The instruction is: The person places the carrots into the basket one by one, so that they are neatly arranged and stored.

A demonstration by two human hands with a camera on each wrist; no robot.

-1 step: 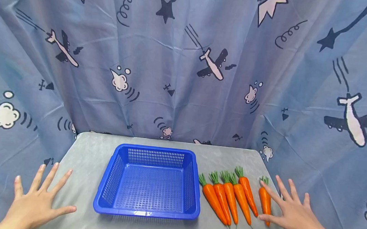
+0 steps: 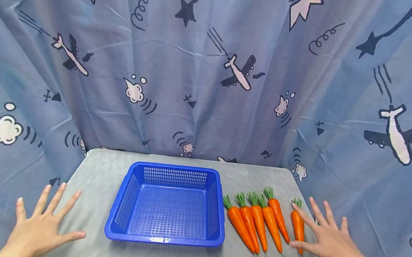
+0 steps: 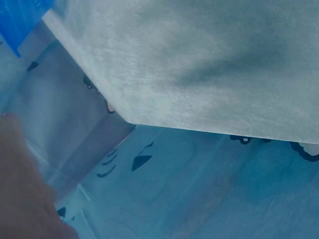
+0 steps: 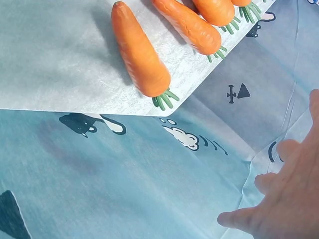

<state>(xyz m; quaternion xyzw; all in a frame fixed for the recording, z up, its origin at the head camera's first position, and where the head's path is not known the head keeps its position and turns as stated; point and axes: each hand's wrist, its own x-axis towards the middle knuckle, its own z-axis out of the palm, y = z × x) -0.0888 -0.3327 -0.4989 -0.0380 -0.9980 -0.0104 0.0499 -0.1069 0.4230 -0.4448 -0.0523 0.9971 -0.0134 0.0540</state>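
Note:
My left hand [image 2: 41, 228], with fingers spread wide and holding nothing, is left of a blue plastic basket [image 2: 164, 240]. The basket is rectangular, has slotted walls, and has nothing in it. To its right several orange carrots [image 2: 270, 227] with green stem tops lie side by side. One single carrot [image 2: 297, 224] lies apart at the far right. My right hand [image 2: 332, 241] is spread beside it; in the head view the index fingertip and thumb overlap the carrot. In the right wrist view that carrot [image 4: 139, 55] appears apart from the fingers. The left wrist view shows part of my left hand [image 3: 25, 189], blurred.
A pale grey tabletop [image 2: 252, 174] bears the basket and carrots. Blue curtains [image 2: 194, 86] printed with planes, stars and clouds hang behind it and along both sides. The single carrot lies near the right table edge.

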